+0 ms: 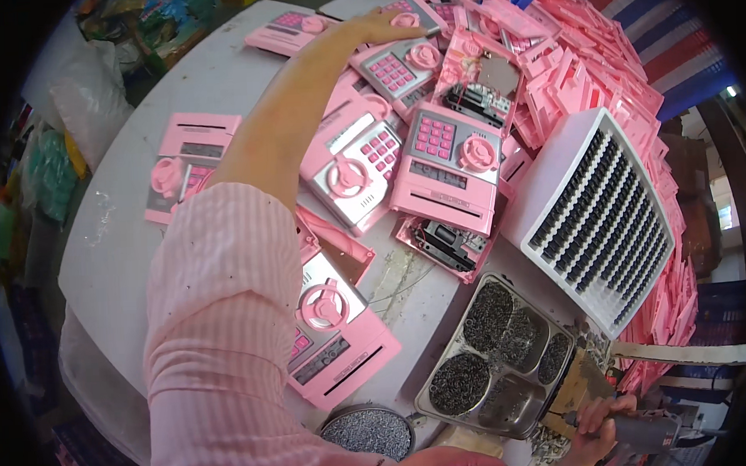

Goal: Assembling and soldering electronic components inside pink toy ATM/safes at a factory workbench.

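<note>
My left arm, in a striped pink sleeve, stretches across the table to the far side. There my left hand grips the edge of a pink and silver toy safe panel, its thumb along the near side; some of its fingers are hidden. At the lower right my right hand is wrapped round a grey electric screwdriver. Between them lie several similar panels with keypads and dial wheels, such as one panel resting over pink housings with black mechanisms.
A metal tray of dark screws and a round dish of small silvery parts sit nearby. A white box of black parts in rows leans at the right. Behind it rises a large heap of pink plastic parts. Bags stand beyond the table's left edge.
</note>
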`<state>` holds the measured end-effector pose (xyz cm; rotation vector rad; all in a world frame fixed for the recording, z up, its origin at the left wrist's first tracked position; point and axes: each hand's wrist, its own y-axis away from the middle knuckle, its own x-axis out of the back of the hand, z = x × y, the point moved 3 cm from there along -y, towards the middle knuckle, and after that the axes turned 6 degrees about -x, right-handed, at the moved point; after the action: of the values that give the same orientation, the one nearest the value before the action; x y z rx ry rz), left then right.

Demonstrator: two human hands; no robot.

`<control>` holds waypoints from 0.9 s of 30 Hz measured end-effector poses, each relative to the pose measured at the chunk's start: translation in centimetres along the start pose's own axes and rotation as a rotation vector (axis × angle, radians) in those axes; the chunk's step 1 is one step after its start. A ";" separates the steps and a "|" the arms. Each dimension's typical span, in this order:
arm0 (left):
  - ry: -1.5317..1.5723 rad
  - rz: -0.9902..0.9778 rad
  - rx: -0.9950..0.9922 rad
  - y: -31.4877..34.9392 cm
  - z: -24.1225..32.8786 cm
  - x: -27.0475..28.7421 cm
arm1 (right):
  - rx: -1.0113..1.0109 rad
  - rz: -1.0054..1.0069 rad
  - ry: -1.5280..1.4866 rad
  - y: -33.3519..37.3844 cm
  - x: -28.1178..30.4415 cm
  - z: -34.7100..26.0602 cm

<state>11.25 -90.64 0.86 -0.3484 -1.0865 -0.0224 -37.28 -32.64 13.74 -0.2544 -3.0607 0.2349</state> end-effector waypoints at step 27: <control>0.154 0.181 0.249 1.5 9.7 5.8 | 0.076 -0.009 -0.088 -2.0 -1.1 2.3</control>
<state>5.86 -85.50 9.51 -0.2154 -0.8902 0.2418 -36.64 -35.09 11.69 -0.2322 -3.1300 0.3707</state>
